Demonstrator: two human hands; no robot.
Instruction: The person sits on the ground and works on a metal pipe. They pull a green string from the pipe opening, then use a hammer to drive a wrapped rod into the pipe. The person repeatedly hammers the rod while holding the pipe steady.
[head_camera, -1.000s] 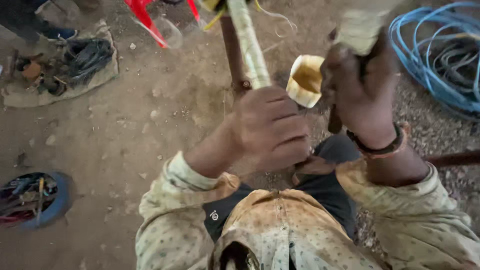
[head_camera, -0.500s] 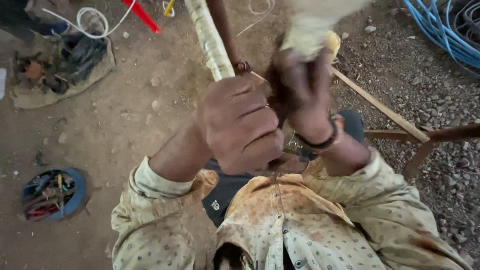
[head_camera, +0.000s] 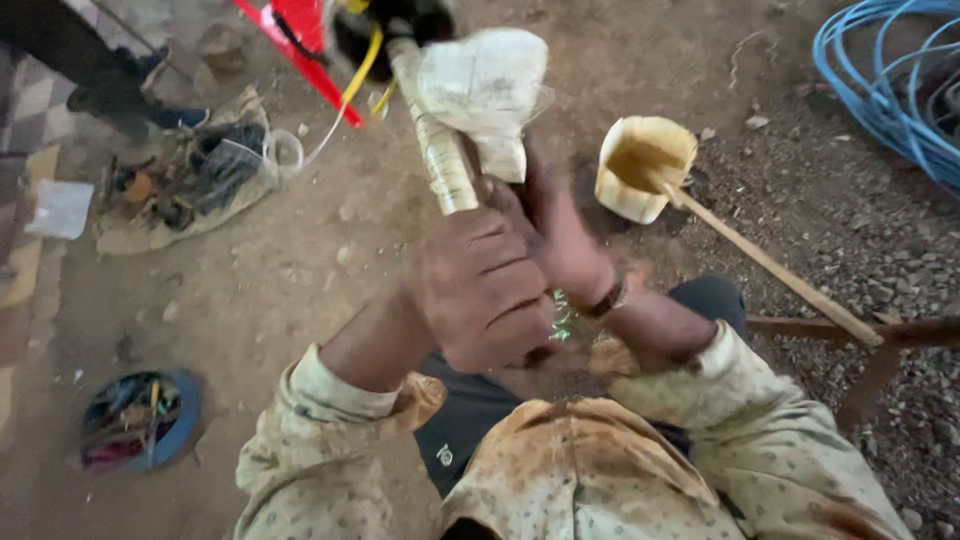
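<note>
Compared with half a second before, the view had swung so the cream cup (head_camera: 645, 165) sat clear to the right of the taped pole (head_camera: 440, 160) instead of being hidden behind the hands, and the stick (head_camera: 770, 265) leaning out of it showed along its full length. The pale wrapping (head_camera: 480, 85) had also grown from a scrap at the top edge into a big bundle over the pole's upper end.

The left hand (head_camera: 485, 290) was clenched in a full fist around the pole, just below the wrapping. The right hand (head_camera: 560, 235) was blurred; it sat right of the pole, touching the lower edge of the wrapping, but I couldn't tell how its grip stood.

Containers: the cup held a yellowish-brown paste with the stick's end dipped in it. Far left of the pole and lower down, a blue bowl (head_camera: 140, 420) on the dirt floor (head_camera: 300, 300) was packed with mixed coloured bits. Up left of the pole, a grubby cloth (head_camera: 180, 195) carried dark cables and odd parts, with a white loop of wire (head_camera: 285, 150) by its edge.

As for room, the floor between the pole and the blue bowl was open dirt. Right of the pole was tighter: cup, stick, a rusty metal frame (head_camera: 880, 350), and blue hose coils (head_camera: 880, 90) in the top corner.
</note>
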